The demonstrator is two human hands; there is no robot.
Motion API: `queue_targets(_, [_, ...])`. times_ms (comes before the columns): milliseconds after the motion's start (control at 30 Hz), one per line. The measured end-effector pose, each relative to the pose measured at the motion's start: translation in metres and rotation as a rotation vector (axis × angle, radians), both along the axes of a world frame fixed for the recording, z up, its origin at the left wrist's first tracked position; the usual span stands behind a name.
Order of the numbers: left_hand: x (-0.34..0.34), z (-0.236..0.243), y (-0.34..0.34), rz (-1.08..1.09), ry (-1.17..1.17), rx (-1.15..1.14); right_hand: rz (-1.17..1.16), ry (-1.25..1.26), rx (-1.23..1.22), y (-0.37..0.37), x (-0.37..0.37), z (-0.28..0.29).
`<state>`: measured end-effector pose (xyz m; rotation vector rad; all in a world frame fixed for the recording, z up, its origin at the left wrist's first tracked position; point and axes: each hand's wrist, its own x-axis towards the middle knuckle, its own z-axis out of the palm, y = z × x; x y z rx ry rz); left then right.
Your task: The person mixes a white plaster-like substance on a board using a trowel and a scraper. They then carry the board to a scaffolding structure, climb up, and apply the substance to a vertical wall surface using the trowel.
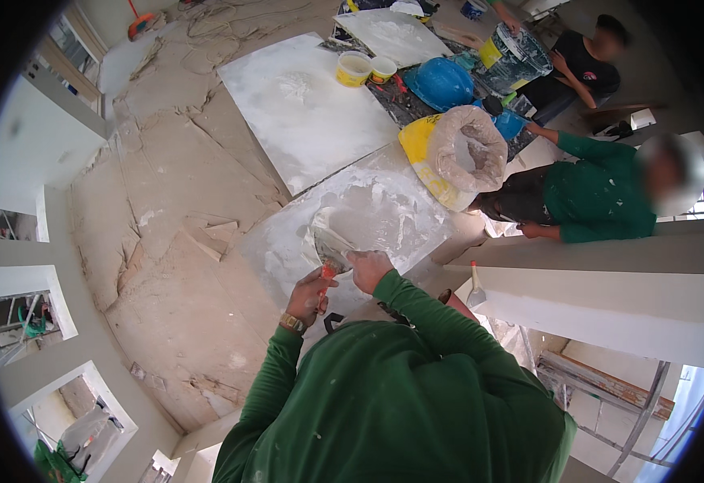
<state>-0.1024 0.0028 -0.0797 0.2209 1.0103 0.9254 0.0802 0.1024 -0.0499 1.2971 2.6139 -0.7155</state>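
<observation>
The orange-red handle (pixel 329 272) of a trowel is in my left hand (pixel 308 296), fingers wrapped round it. Its metal blade (pixel 332 244) points away from me, coated with pale plaster. My right hand (pixel 370 270) is closed, fingers bent against the blade's right side near the handle; whether they pinch the blade or a small thing there is hidden. Below the blade lies a board (pixel 283 241) smeared with wet white plaster (pixel 376 219). At the board's far right stands an opened yellow-and-white sack (pixel 432 161) with its rim rolled down, holding pale powder.
Beyond lies a white-dusted board (pixel 287 121) with two small yellow tubs (pixel 354 69) at its edge. A blue hard hat (pixel 439 84) and a big plaster-streaked bucket (pixel 515 58) stand farther right. Two people are at the right. Torn brown paper (pixel 167 201) covers the floor.
</observation>
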Motion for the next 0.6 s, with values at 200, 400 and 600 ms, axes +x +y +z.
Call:
queue_targets(200, [-0.006,0.018,-0.006,0.094,-0.012,-0.041,-0.675,0.278,0.059,0.007,0.106,-0.019])
queue_targets(400, [-0.019,0.062,-0.017,0.083,0.058,-0.046,-0.583,-0.548,0.11,0.056,0.253,-0.184])
queue_targets(600, [-0.023,0.067,-0.032,0.106,0.053,-0.051,-0.734,-0.016,0.111,0.129,0.184,-0.198])
